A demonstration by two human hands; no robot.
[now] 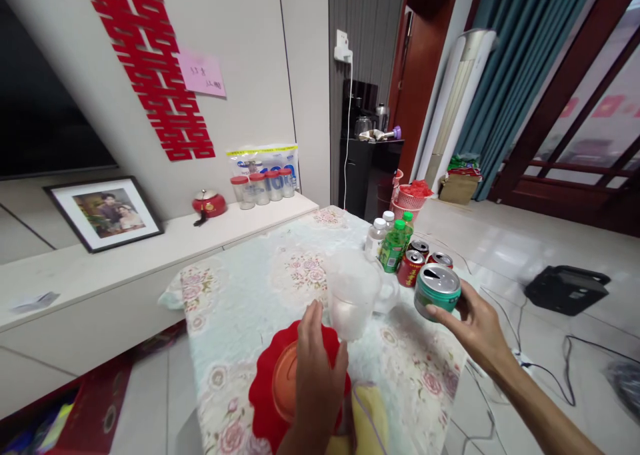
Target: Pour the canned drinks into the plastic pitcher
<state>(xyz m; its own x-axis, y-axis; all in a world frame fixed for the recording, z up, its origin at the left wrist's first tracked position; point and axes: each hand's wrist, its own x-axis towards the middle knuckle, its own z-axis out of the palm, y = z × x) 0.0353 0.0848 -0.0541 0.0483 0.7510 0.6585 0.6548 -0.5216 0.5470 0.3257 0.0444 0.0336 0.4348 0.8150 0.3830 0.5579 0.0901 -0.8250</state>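
My right hand (475, 322) grips a green drink can (437, 292), opened at the top, above the right side of the table. Just behind that can stand several dark red cans (411, 268). My left hand (320, 368) is open, its fingers stretched forward over a red scalloped-edged dish (265, 382) with an orange round piece (284, 382) in its middle. Whether the hand touches the dish I cannot tell. Between my hands sits a translucent white plastic bag or container (350, 295). A yellow cloth (370, 418) lies right of the dish.
Green-capped bottles (393, 247) and white-capped bottles (376, 236) stand at the table's back right. A flowered tablecloth (240, 308) covers the table. Along the wall, a white cabinet (200, 242) carries red-lidded jars (260, 188), a red pot (210, 204) and a framed photo (107, 214). Cables cross the floor.
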